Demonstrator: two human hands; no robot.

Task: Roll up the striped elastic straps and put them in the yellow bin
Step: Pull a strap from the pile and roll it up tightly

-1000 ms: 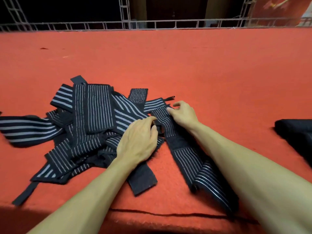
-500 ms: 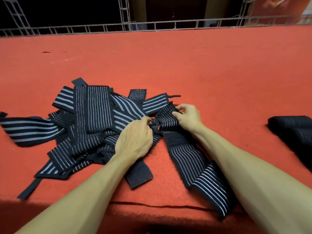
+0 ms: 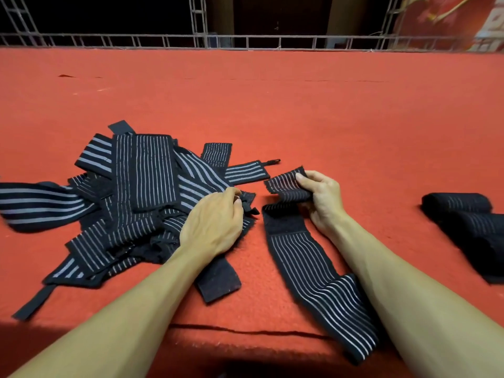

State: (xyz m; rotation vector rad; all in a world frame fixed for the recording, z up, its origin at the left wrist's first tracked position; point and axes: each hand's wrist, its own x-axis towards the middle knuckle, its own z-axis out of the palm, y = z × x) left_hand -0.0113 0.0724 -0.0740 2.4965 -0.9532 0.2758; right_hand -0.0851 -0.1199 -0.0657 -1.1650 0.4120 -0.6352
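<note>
A single strap (image 3: 308, 257) lies just right of the pile (image 3: 141, 192) of striped straps. It is stretched across the red cloth surface (image 3: 300, 105) from the pile's right edge back toward the near edge, where part of it is covered by the right forearm. Its far end is pinched by the right hand (image 3: 323, 199), thumb on top and fingers curled beneath. That end is folded back over itself, which is judged to be the first turn of a roll.

The left hand (image 3: 215, 222) is set on the pile's right edge with its fingers curled. A loose black tab seems to be pinched there, though the fingertips are partly hidden behind the knuckles. Well to the right of the pile, rolled straps (image 3: 463, 214) are laid side by side. The yellow bin is not shown.

Several risks can be judged from here:
- **Crooked roll:** a roll carried on by one hand alone could run askew, so that a cone is formed rather than a cylinder.
- **Springing open:** the elastic may unroll if the pinch is relaxed before the roll is secured.
- **Snagging:** the plain black patch just below the fold might catch on the striped cloth too early.
- **Tangling:** if the tab at the pile's edge is lifted, neighbouring straps could be dragged out with it.
</note>
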